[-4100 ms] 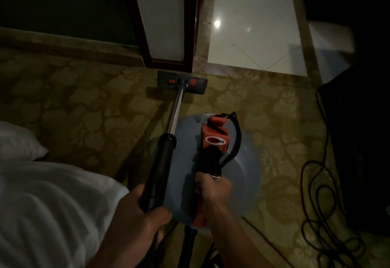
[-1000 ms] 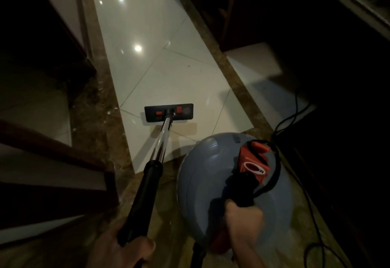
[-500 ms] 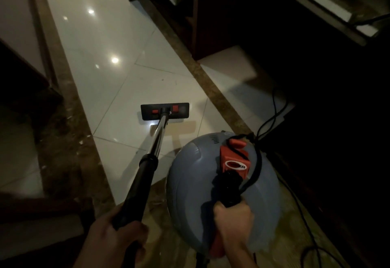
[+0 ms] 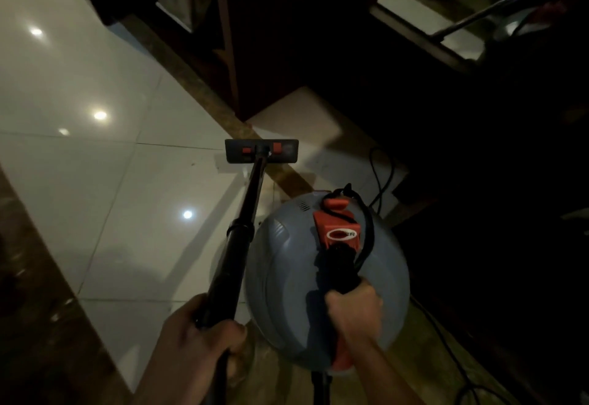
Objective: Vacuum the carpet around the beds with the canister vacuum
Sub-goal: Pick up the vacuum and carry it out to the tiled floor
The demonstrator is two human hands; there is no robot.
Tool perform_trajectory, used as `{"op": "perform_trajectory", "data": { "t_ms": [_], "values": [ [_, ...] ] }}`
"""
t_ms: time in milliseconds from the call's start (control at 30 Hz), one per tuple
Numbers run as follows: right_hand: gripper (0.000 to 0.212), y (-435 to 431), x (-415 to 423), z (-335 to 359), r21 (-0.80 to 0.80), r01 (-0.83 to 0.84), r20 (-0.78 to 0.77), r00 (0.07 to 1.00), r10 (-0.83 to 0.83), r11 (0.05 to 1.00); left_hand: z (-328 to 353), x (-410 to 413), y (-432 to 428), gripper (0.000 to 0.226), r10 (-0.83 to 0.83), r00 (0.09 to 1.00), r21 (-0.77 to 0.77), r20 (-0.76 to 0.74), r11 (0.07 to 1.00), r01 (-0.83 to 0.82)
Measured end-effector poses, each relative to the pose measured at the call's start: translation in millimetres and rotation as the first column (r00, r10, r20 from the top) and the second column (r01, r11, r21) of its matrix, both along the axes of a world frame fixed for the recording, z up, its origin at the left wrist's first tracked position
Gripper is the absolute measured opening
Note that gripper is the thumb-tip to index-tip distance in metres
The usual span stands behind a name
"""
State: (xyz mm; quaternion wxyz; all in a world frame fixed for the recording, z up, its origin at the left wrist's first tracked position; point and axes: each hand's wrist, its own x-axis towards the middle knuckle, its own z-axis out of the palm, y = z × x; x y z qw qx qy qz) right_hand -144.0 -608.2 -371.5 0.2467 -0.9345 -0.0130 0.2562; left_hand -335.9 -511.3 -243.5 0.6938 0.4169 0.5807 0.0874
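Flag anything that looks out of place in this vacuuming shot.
The floor head sits on glossy white tile, overlapping the brown border strip, not on carpet: odd for a carpet job. The right hand grips the canister by its handle; the left hand grips the wand. A black cord lies loose beside the canister.

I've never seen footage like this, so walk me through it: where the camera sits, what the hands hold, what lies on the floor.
The picture comes from a camera worn on a person's head, looking down at their hands. The left hand grips the black tube of a vacuum cleaner; its flat floor head sits on shiny white tiles beside a brown border strip. The right hand grips the handle of the round grey canister. A black cord lies on the floor to the right.
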Motion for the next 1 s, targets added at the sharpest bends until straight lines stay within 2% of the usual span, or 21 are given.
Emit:
{"op": "perform_trajectory", "data": {
  "t_ms": [67, 133, 200, 333, 433, 500, 567, 700, 800, 900, 1000],
  "values": [
    [0.022, 23.2, 6.4, 3.5, 0.035, 0.032, 0.004, 0.999, -0.033, 0.999, 2.1, 16.1, 21.6, 0.028, -0.005, 1.0, -0.028, -0.003, 1.0, 0.005],
    [0.016, 44.4, 15.9, 1.3, 0.046, 0.061, 0.044, 0.997, -0.063, 0.997, 4.0, 30.2, 41.8, 0.041, 0.006, 1.0, -0.04, -0.003, 0.999, -0.006],
    [0.013, 65.0, 27.7, -3.9, 0.058, 0.059, 0.087, 0.994, -0.064, 0.997, 1.5, 43.3, 60.6, 0.043, 0.015, 1.0, -0.051, 0.009, 0.999, -0.014],
    [0.009, 105.8, 54.2, -14.0, 0.068, 0.02, 0.13, 0.991, -0.028, 0.997, -9.9, 69.8, 89.5, 0.033, 0.057, 0.997, -0.091, 0.042, 0.994, -0.053],
    [0.01, 137.2, 77.6, -14.3, 0.066, 0.01, 0.149, 0.989, -0.019, 0.998, -15.6, 91.9, 113.4, 0.011, 0.037, 0.999, -0.077, 0.01, 0.996, -0.036],
    [0.01, 157.4, 94.0, -11.6, 0.098, 0.02, 0.106, 0.994, -0.03, 0.995, -15.7, 105.6, 134.8, 0.009, 0.057, 0.998, -0.093, 0.008, 0.994, -0.056],
    [0.014, 177.8, 109.6, -9.3, 0.05, 0.009, 0.096, 0.995, -0.014, 0.999, -14.4, 122.4, 156.3, 0.008, 0.067, 0.998, -0.093, 0.007, 0.993, -0.066],
    [0.012, 215.1, 145.9, -14.2, 0.047, -0.126, 0.255, 0.961, 0.111, 0.991, -15.6, 160.7, 191.3, 0.006, 0.124, 0.992, -0.096, -0.011, 0.988, -0.124],
    [0.014, 238.9, 173.4, -17.8, 0.046, -0.001, 0.103, 0.995, -0.004, 0.999, -18.7, 183.9, 213.1, 0.003, 0.167, 0.984, -0.111, -0.059, 0.979, -0.173],
    [0.02, 255.8, 195.8, -25.1, 0.096, 0.053, 0.14, 0.988, -0.066, 0.994, -18.9, 198.1, 232.0, 0.009, 0.168, 0.984, -0.122, -0.066, 0.977, -0.175],
    [0.023, 271.2, 216.9, -28.1, 0.042, 0.025, 0.133, 0.991, -0.03, 0.999, -17.9, 212.4, 249.0, 0.012, 0.21, 0.973, -0.17, -0.09, 0.96, -0.223]
  ]
}}
